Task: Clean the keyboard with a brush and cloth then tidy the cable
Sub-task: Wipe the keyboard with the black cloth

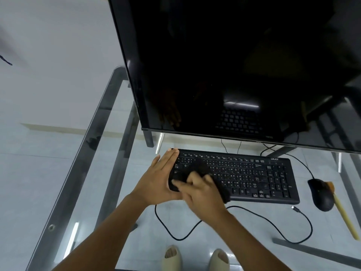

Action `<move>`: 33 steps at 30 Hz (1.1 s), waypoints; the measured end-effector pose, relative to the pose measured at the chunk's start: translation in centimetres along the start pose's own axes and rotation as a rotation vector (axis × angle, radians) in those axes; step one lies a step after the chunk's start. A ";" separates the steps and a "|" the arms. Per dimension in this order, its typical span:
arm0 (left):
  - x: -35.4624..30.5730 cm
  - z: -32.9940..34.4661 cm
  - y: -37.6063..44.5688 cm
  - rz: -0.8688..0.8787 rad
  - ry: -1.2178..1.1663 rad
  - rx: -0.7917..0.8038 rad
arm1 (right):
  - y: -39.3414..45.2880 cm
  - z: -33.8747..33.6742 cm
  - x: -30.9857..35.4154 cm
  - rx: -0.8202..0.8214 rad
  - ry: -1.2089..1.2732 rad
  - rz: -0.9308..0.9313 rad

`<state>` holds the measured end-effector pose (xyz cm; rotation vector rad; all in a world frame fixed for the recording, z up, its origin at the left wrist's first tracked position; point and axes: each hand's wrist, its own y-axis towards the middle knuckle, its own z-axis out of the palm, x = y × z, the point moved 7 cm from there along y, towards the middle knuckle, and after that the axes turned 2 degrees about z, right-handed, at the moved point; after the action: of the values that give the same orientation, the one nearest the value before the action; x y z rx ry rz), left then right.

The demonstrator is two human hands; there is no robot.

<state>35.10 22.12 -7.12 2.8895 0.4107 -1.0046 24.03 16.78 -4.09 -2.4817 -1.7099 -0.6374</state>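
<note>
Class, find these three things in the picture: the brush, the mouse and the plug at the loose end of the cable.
brush (pixel 344 214), head view, on its pale wooden handle.
mouse (pixel 321 195), head view, on its black back.
plug (pixel 295 208), head view, on the connector at the cable's free end.

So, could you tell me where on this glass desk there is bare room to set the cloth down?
The glass left of the keyboard toward the desk frame is bare. In front, the loose cable loops. The right is crowded: mouse and brush lie together.
</note>
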 end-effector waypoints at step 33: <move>-0.6 -0.8 -0.3 -0.077 -0.066 0.011 | 5.2 -1.5 -5.7 -0.125 -0.014 0.524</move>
<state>35.01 22.42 -6.08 2.8614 0.5167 -1.1128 26.63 9.31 -3.92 -2.8466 -0.9679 -0.6788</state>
